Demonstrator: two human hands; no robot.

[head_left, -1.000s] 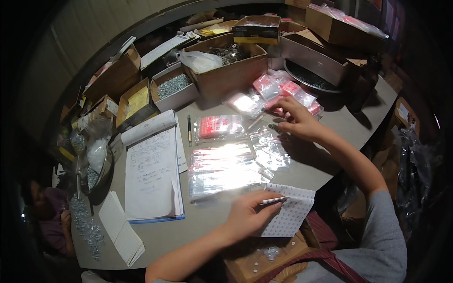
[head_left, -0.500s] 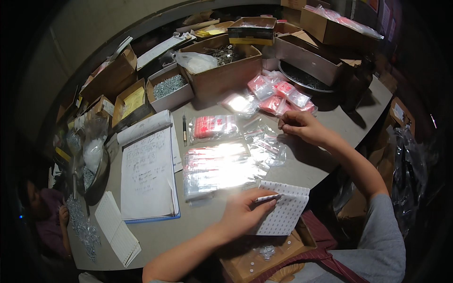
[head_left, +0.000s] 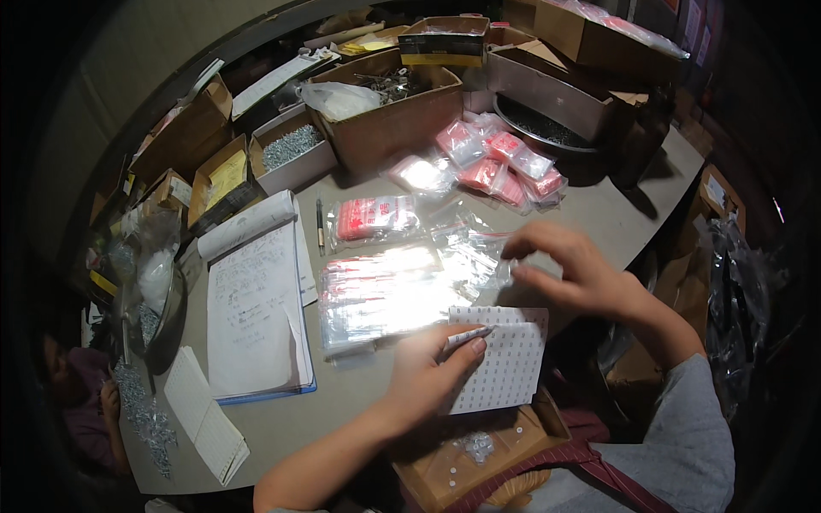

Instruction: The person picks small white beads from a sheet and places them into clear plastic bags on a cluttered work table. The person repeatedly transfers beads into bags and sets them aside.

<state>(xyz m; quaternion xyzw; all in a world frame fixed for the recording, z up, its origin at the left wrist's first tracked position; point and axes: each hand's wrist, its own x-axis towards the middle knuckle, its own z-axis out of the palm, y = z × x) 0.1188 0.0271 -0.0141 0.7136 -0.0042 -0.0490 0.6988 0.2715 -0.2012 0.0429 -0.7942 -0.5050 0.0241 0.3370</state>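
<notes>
Bare tabletop point(head_left: 603, 201) right of red bags point(head_left: 505, 164), basin point(head_left: 560, 150) behind

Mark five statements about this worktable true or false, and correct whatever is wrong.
1. The left hand holds the printed white sheet. True.
2. The right hand is gripping the pen. False: the pen lies on the table, just right of the open notepad, away from the right hand.
3. The pale box left of the large carton contains small silvery parts. True.
4. The pile of red-and-clear packets sits inside the large carton. False: the pile of red-and-clear packets lies on the table in front of it.
5. Small white pieces lie in the brown tray. True.
</notes>
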